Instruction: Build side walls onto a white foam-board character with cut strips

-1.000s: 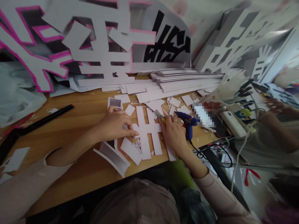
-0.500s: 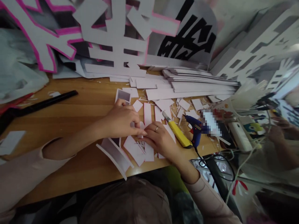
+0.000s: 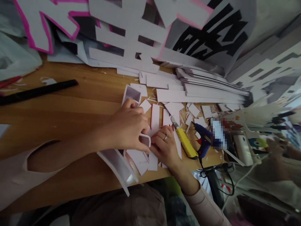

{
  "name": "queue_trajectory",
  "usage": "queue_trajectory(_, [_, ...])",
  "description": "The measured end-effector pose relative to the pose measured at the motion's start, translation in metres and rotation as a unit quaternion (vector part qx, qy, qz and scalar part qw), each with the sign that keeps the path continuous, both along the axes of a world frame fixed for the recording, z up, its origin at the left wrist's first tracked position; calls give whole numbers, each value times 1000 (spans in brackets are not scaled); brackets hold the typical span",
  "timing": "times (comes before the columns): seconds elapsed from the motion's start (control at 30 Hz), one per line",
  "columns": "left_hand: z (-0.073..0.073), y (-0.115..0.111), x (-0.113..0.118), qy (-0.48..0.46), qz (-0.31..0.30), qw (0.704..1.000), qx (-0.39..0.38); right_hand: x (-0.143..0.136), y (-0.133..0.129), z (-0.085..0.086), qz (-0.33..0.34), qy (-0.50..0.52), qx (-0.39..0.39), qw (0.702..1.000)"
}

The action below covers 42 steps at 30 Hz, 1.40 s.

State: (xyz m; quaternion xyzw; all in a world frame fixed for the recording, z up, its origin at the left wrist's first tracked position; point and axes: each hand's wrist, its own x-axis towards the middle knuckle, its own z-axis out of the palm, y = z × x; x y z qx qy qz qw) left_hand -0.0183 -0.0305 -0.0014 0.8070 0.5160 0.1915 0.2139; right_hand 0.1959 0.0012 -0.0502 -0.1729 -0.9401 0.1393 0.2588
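My left hand [image 3: 131, 125] is closed over a white foam-board box shape, its fingers bent across the top and its thumb reaching right. An open square end [image 3: 133, 93] of the shape shows beyond the knuckles. Below the palm a long, slightly curved wall [image 3: 115, 169] slants toward the table's front edge. A small rounded white end [image 3: 146, 140] sticks out between the left thumb and fingers. Right beside it, my right hand [image 3: 166, 144], with a ring on one finger, has curled fingertips close to that end; what they pinch is hidden. Flat cut pieces [image 3: 138, 160] lie beneath.
A yellow utility knife [image 3: 185, 142] and a blue glue gun [image 3: 202, 138] lie right of my hands. White offcuts [image 3: 194, 110] and stacked strips [image 3: 209, 83] cover the back. Large cut-out characters [image 3: 124, 37] stand behind. A black bar [image 3: 47, 91] lies left; another person's hands blur at far right.
The camera view has shifted, moving the scene slightly. My left thumb has opened away from the right fingertips, and the rounded white end now shows more clearly between the hands.
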Motion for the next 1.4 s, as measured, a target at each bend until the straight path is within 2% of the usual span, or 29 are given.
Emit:
queue_trajectory(0.23, [-5,-2,2,6,7,999,46,0,-1,0,-40,-1,-11,999])
queue_trajectory(0.43, [-8,-3,4,13,8,996,86,0,-1,1,-49,-5,-24,999])
queue_trajectory(0.8, [-11,-5,8,-10,28,998,53,-1,2,2,-42,-5,-38,998])
queue_trajectory(1.07, [-1,-2,-1,-16,-11,1000,-13,1,2,2,-45,1,-40,998])
queue_trajectory(1.23, [2,1,-2,-12,0,999,-38,0,2,-6,-54,-3,-14,998])
queue_trajectory(1.33, [3,2,-1,2,2,999,-50,-1,3,5,-33,8,-20,999])
queue_trajectory(1.4, [5,3,-1,13,3,998,-67,6,-4,28,-9,22,-45,999])
